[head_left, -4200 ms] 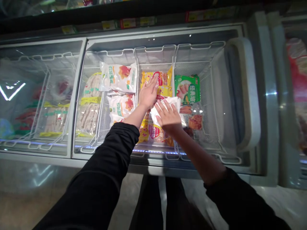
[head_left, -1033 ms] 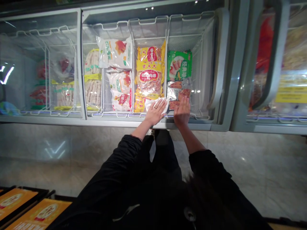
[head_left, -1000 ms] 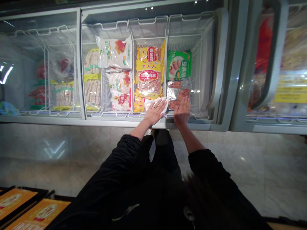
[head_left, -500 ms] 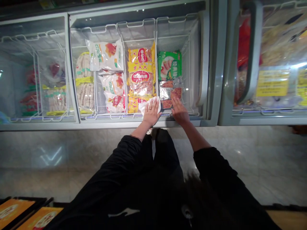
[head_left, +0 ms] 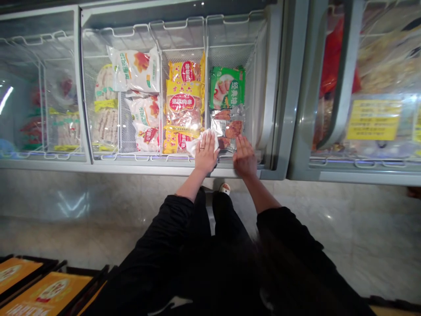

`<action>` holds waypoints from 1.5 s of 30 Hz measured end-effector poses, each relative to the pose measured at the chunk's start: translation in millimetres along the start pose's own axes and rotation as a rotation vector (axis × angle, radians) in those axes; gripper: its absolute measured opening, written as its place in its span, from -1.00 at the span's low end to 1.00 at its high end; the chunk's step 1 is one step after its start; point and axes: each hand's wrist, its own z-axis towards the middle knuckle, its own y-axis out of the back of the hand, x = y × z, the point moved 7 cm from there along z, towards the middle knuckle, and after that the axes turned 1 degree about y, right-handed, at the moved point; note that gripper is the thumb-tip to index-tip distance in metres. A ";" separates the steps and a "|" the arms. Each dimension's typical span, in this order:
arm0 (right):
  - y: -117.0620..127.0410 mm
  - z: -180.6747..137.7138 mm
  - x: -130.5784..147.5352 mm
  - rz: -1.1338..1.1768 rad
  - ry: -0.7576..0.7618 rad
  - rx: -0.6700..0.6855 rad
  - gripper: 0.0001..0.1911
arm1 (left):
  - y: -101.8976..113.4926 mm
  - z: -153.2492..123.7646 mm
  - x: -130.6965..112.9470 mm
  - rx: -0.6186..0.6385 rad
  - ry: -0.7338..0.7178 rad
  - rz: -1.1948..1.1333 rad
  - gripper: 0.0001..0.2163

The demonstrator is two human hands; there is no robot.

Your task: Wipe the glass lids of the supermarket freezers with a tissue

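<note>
My left hand [head_left: 205, 153] lies flat, fingers out, on a white cloth [head_left: 196, 144] at the front rim of an open chest freezer [head_left: 171, 166]. My right hand [head_left: 244, 156] rests flat beside it, fingers stretched over the front edge, touching a silver meat packet [head_left: 227, 127]. Behind the cloth, a wire basket holds yellow-and-red packets [head_left: 183, 98]. A green packet [head_left: 227, 87] lies in the right basket above the silver one.
White bags [head_left: 134, 75] and pale frozen packs [head_left: 104, 109] fill the baskets on the left. The slid-back lid's handle [head_left: 338, 83] is on the right over another compartment. Orange-topped boxes [head_left: 42, 295] stand at the lower left on the tiled floor [head_left: 345, 237].
Since 4.2 s ago both hands came back from deep in the basket to the front rim. The cloth went from under my right hand to under my left. The view drifted right.
</note>
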 end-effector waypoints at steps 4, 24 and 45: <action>4.1 -1.6 -0.3 0.035 0.010 -0.064 -0.29 | 1.6 -14.8 -5.3 0.146 -0.366 0.052 -0.38; 0.3 -6.5 -13.4 0.047 -0.092 -0.209 -0.22 | 20.5 -11.5 44.7 0.221 -0.616 0.144 -0.40; -1.8 -0.9 -2.6 0.100 -0.002 -0.112 -0.26 | 7.5 23.0 -12.1 -0.056 -0.282 0.102 -0.41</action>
